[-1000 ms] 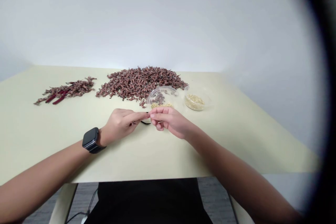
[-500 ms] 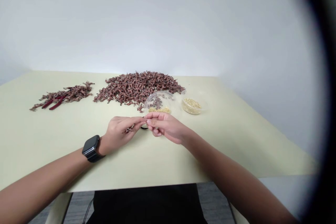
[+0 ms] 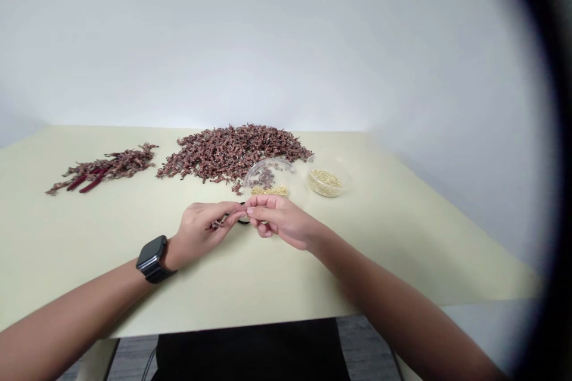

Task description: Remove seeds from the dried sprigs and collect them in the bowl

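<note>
Dark brown and tiny, a dried sprig (image 3: 217,224) sits pinched in the person's left hand (image 3: 196,231), low over the middle of the surface; that grip is narrow and closed on it. Just beside the sprig, a thin curved black strand (image 3: 243,221) shows beneath the right hand (image 3: 279,221); this grip is narrow too, its curled fingers (image 3: 263,212) reaching almost to the left hand's, though from where I stand I cannot tell whether they hold the strand or only hover over it.

Just behind the hands sits a round clear plastic dish (image 3: 270,180), holding dark sprig pieces and a band of pale golden grains; a second round clear dish (image 3: 325,183), with pale golden grains heaped inside, stands close to its right. Farther back spreads a broad heap of dried reddish-brown sprigs (image 3: 232,152); well to the left lies a smaller, longer pile of the same sprigs (image 3: 107,165), with dark red slender shapes (image 3: 84,183) among them, too small to name. All of it rests on a pale cream surface (image 3: 67,220); a black square-faced smartwatch (image 3: 152,259) circles the left wrist.
</note>
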Demonstrator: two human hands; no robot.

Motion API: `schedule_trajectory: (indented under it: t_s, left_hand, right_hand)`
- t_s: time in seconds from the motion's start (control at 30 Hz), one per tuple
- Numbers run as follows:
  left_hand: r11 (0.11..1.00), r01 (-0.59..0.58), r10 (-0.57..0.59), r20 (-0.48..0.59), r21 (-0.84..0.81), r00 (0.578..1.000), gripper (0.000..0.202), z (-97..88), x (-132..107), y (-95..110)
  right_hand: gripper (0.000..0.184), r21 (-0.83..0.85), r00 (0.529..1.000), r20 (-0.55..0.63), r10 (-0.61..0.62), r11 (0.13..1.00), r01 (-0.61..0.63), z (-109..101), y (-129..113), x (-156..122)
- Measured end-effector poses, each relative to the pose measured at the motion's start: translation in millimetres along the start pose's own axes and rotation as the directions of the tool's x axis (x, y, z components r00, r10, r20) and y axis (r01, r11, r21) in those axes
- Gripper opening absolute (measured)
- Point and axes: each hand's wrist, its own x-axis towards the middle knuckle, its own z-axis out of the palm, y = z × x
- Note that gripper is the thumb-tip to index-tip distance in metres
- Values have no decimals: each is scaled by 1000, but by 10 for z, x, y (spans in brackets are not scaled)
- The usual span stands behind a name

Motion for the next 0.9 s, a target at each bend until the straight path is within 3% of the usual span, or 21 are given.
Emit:
schedule_trajectory:
  t_s: [0.33, 0.67, 0.9]
  left_hand:
    - [999, 44, -42, 56, -28, 998, 9, -8, -2, -13]
    - [1000, 9, -11, 92, 24, 996, 12, 34, -35, -100]
    - [998, 2, -10, 135, 61, 991, 11, 51, -60, -135]
  right_hand:
    - [29, -65, 999, -45, -11, 998, 9, 21, 19, 10]
    - [23, -186, 991, -122, -58, 982, 34, 3, 67, 35]
    - [22, -393, 979, -166, -116, 919, 43, -6, 35, 15]
